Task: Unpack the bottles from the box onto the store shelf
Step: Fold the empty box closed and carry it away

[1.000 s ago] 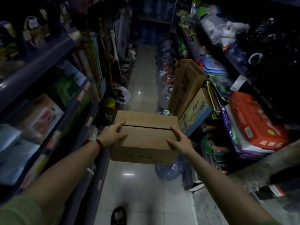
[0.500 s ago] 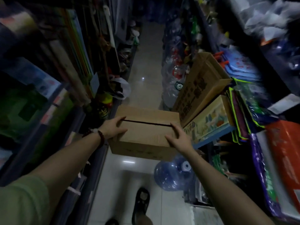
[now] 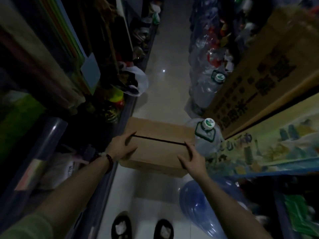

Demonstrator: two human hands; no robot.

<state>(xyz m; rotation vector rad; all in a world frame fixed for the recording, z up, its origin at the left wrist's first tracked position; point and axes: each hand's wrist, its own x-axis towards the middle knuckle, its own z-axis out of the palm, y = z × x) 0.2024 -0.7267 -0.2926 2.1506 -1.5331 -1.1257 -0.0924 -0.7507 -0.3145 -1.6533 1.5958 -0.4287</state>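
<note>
Cardboard box (image 3: 156, 147) (flaps closed) | both hands' grip clasps its ends | water bottle (image 3: 207, 135) touching its right

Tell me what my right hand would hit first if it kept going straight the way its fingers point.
Probably the clear water bottle with the green-and-white cap, just beyond the right hand at the cardboard box's right end, though depth is hard to judge.
</note>
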